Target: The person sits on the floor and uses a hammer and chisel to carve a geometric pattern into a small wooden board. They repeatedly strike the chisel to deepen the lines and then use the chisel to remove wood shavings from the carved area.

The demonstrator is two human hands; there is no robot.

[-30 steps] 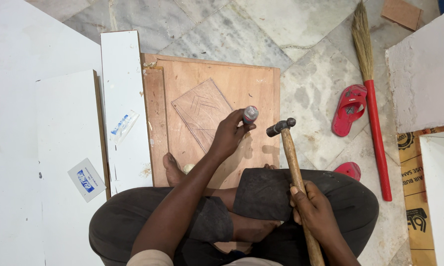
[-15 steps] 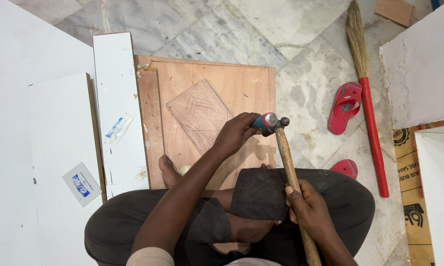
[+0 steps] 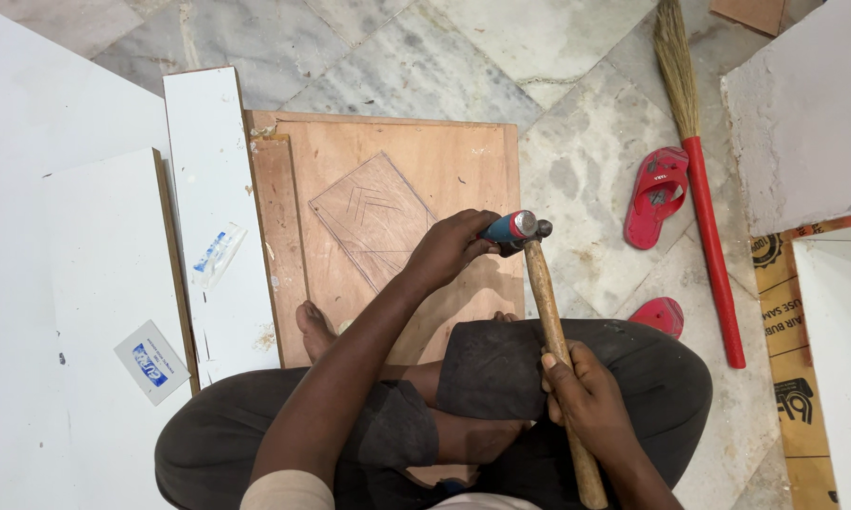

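I sit cross-legged on the floor over a brown wooden board [image 3: 444, 161] that bears a carved diamond panel with chevron lines [image 3: 374, 212]. My left hand [image 3: 449, 247] grips a chisel with a blue and red handle and a metal cap [image 3: 512, 227], its blade hidden under my fingers and pointing at the board. My right hand [image 3: 581, 392] holds the wooden handle of a hammer [image 3: 548, 321]. The dark hammer head [image 3: 537, 231] rests against the chisel's cap.
White laminate boards [image 3: 208, 208] lie left of the wooden board, with a small blue and white packet [image 3: 150, 361]. A broom with a red handle [image 3: 704, 217] and two red slippers [image 3: 656, 194] lie on the marble floor at right. A grey slab [image 3: 813, 104] and cardboard [image 3: 803, 378] stand far right.
The hammer head has swung from beside the chisel onto its cap. My left hand and the chisel have tilted slightly right; the view has shifted a little.
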